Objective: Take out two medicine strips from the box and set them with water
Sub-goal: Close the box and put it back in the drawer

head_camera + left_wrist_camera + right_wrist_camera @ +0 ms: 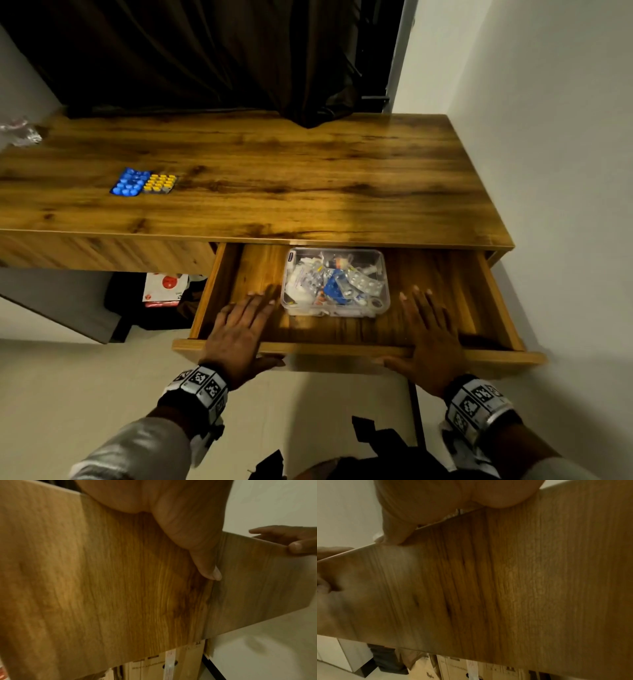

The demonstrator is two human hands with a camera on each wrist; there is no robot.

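Observation:
A blue medicine strip (129,181) and a yellow one (159,183) lie side by side on the left of the wooden desk top (291,164). The right-hand drawer (342,349) stands pulled out. In it sits a clear plastic box (337,311) with no lid, full of mixed medicine strips. My left hand (246,325) and right hand (428,329) both rest on the drawer's front board, either side of the box. Their fingers lie straight over the top edge, and the thumbs (205,561) press the outer face. Neither hand holds a strip. No water is in view.
A white wall runs close along the desk's right side, and a dark curtain hangs behind. Crumpled clear plastic (20,133) lies at the desk's far left corner. Under the desk are a dark bag, a red-and-white package (164,286) and cardboard boxes (471,668).

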